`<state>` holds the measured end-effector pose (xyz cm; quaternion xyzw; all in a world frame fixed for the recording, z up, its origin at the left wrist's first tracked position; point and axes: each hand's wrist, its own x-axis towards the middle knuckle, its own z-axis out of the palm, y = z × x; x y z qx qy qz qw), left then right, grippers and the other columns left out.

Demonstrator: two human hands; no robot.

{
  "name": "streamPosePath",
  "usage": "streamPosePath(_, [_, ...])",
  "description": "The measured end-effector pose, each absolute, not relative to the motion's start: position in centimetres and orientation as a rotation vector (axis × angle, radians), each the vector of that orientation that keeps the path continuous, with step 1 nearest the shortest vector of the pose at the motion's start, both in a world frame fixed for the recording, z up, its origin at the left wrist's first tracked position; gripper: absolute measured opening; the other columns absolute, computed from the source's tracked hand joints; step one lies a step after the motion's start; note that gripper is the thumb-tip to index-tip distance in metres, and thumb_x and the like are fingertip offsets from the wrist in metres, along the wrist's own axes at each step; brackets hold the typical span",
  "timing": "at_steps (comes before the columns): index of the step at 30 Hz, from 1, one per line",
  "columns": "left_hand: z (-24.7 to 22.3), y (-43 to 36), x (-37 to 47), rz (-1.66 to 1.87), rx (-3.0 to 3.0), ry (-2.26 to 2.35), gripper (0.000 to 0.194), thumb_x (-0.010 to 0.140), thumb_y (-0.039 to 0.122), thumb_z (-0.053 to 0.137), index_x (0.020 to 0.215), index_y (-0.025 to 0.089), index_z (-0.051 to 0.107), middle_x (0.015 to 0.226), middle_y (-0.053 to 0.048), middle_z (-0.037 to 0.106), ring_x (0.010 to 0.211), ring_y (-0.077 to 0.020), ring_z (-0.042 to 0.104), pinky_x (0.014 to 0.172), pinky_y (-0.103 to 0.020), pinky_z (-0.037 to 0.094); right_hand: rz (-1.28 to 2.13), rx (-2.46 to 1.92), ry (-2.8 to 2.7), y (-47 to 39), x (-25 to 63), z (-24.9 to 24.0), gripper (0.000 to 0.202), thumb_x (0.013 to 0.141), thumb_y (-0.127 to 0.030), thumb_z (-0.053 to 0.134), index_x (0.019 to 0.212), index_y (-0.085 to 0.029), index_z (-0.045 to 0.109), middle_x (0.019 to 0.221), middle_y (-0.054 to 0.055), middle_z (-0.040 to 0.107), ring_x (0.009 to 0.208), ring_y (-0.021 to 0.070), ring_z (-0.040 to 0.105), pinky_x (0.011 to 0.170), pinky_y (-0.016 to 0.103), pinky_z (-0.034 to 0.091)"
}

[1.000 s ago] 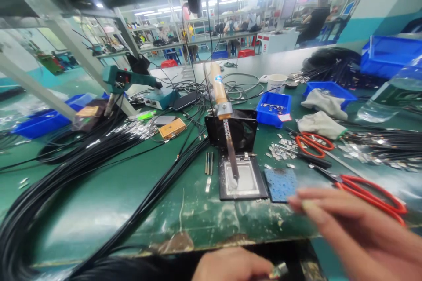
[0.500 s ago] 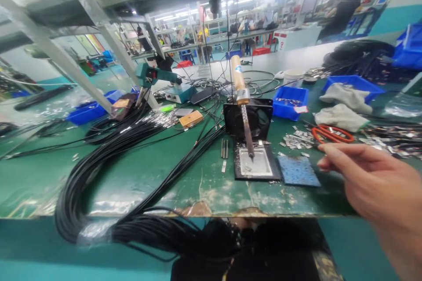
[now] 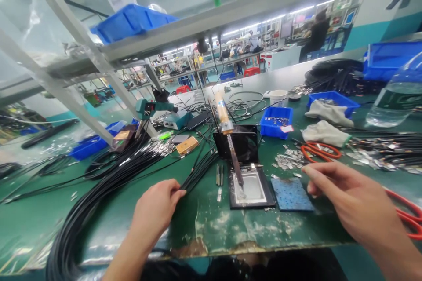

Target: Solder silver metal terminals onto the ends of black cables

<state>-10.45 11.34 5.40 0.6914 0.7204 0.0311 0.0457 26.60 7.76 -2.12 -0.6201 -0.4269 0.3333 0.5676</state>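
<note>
My left hand (image 3: 158, 204) is pinched on the near end of a bundle of black cables (image 3: 201, 169) on the green bench. How many cables it grips cannot be told. My right hand (image 3: 346, 195) hovers beyond the right edge of a blue sponge pad (image 3: 292, 194), thumb and forefinger pressed together; whatever is between them is too small to make out. Close to its fingertips lie small metal connector pieces (image 3: 287, 160) and an orange-handled tool (image 3: 321, 151). Between the hands, a wooden-handled soldering iron (image 3: 233, 151) leans with its tip over a metal tray (image 3: 263, 186).
A black fan (image 3: 245, 144) stands behind the tray. Blue bins (image 3: 266, 128), gloves (image 3: 326, 133) and a water bottle (image 3: 392, 100) are at the right. A thick coil of black cables (image 3: 74, 224) hangs over the left front edge. Red-orange handles (image 3: 407, 215) lie near my right wrist.
My left hand has come into view and closed on the black cables. My right hand stays pinched near the sponge pad. The camera view has tilted up, and the red-orange handles now show at right.
</note>
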Motion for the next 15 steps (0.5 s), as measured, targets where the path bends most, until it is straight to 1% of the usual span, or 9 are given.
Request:
streamPosePath(4, [6.3,11.5,-11.1,0.199,2.038,2.193,0.022,0.091,0.035,0.066,0.077,0.021,0.074,0.072,-0.003,0.072,0.069,-0.0239,0.061,0.066,-0.035,0.039,0.806,-1.442,-1.012,7.9,26.5,-2.3,0.034,0.086,-0.055,0.073,0.088,-0.021,0.071,0.063,0.0,0.069,0.062,0.0177,0.063,0.06,0.026,0.053])
streamPosePath(7, [6.8,12.2,-12.1,0.335,1.947,2.071,0.022,0.081,0.041,0.074,0.074,0.021,0.074,0.068,-0.001,0.071,0.066,-0.0225,0.059,0.063,-0.032,0.036,0.822,-1.416,-1.025,8.1,26.8,-2.9,0.038,0.082,-0.059,0.075,0.087,-0.022,0.071,0.062,0.0,0.069,0.061,0.0179,0.062,0.059,0.026,0.054])
streamPosePath(10, [7.1,12.7,-13.3,0.486,1.835,1.964,0.03,0.069,0.046,0.083,0.067,0.019,0.071,0.06,0.004,0.061,0.059,-0.017,0.05,0.058,-0.028,0.031,0.838,-1.396,-1.032,8.2,27.1,-3.5,0.038,0.082,-0.06,0.075,0.089,-0.023,0.072,0.063,-0.001,0.07,0.062,0.0172,0.062,0.061,0.025,0.054])
streamPosePath(13, [7.5,12.8,-14.1,0.659,1.693,1.891,0.038,0.067,0.051,0.084,0.064,0.018,0.065,0.054,0.008,0.048,0.054,-0.0125,0.038,0.053,-0.025,0.026,0.859,-1.379,-1.028,8.3,27.3,-3.8,0.038,0.083,-0.059,0.074,0.09,-0.022,0.072,0.064,-0.001,0.07,0.063,0.0169,0.062,0.061,0.024,0.053])
streamPosePath(15, [8.2,12.9,-14.2,0.762,1.591,1.813,0.042,0.067,0.053,0.084,0.064,0.018,0.061,0.055,0.009,0.043,0.051,-0.0103,0.033,0.049,-0.023,0.025,0.872,-1.366,-1.019,8.3,27.3,-3.8,0.038,0.084,-0.059,0.075,0.09,-0.022,0.071,0.064,0.0,0.07,0.063,0.0169,0.062,0.061,0.024,0.053])
